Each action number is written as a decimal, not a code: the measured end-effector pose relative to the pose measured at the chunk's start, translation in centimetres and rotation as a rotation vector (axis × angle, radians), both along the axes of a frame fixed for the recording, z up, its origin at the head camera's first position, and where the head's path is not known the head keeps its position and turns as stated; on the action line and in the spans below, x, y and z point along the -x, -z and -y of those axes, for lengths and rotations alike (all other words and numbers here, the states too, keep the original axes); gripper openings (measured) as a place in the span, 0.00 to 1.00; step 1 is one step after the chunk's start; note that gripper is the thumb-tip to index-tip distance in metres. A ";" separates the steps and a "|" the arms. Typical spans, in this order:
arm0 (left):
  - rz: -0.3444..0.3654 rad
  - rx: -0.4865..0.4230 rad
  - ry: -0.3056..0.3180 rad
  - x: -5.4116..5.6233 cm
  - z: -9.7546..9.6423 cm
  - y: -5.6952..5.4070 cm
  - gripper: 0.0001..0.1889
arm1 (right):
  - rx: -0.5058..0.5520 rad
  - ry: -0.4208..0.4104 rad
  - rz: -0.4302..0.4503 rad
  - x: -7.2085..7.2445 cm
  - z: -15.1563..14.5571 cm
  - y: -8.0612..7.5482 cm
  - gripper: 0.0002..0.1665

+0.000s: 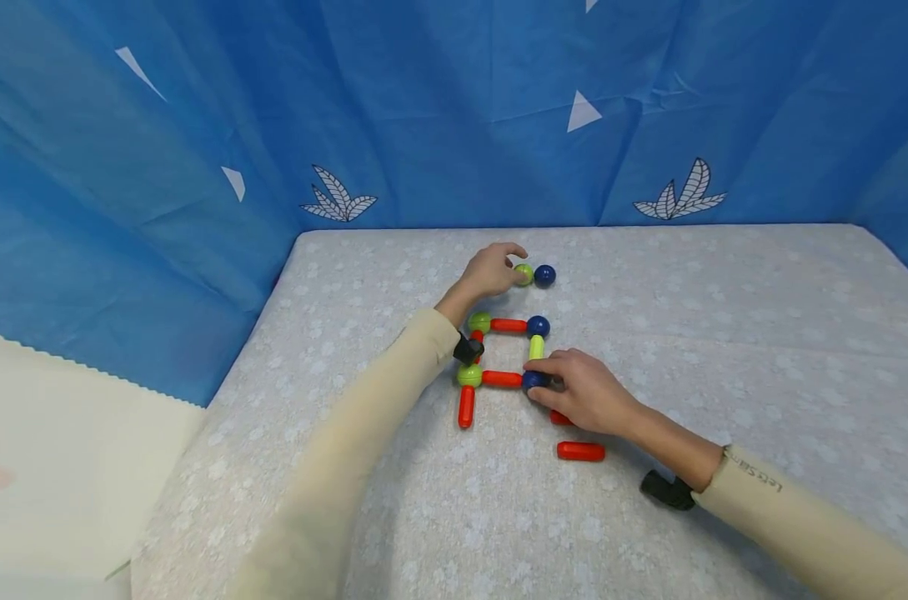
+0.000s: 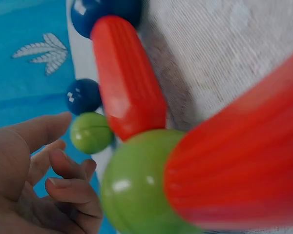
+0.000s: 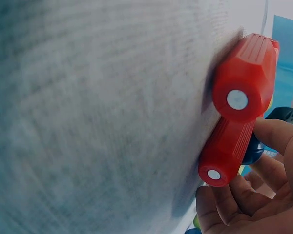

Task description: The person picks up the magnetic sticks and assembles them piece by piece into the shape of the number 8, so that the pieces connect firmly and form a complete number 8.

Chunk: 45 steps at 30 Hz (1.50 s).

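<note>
My right hand (image 1: 590, 392) pinches a blue ball (image 1: 533, 382) at the near right corner of a square of magnetic rods and balls, also visible as a blue ball (image 3: 253, 150) in the right wrist view. Red rods (image 1: 502, 379) and a yellow-green rod (image 1: 536, 347) join the square's corners; its left corners are green balls (image 1: 469, 376), the far right one a blue ball (image 1: 539, 326). Beyond the square, my left hand (image 1: 489, 272) reaches with fingers spread toward a loose green ball (image 2: 91, 133), fingertips right beside it. A second loose blue ball (image 1: 545, 276) lies next to that one.
A red rod (image 1: 466, 407) sticks out toward me from the near left green ball. Near my right hand lie a loose red rod (image 1: 581, 451) and another, partly hidden red rod (image 1: 561, 418). A blue curtain (image 1: 454, 117) hangs behind the cloth-covered table (image 1: 724, 333).
</note>
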<state>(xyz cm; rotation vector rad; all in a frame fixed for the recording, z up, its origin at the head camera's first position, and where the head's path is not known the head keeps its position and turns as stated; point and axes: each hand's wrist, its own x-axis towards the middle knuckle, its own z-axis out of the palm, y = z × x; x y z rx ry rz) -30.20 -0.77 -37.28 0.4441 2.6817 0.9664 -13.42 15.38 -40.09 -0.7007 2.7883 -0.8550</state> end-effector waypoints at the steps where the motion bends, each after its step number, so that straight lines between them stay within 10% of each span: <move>1: 0.010 0.001 -0.007 0.2 0.0 0.2 0.21 | -0.001 0.002 0.000 0.0 0.0 0.0 0.22; 30: 0.029 -0.029 0.030 0.0 0.7 0.4 0.16 | -0.007 -0.007 0.002 -0.1 -0.1 0.0 0.21; 45: -0.028 -0.327 0.051 -5.6 6.9 -1.5 0.19 | -0.019 -0.001 -0.001 -0.1 -0.1 0.0 0.22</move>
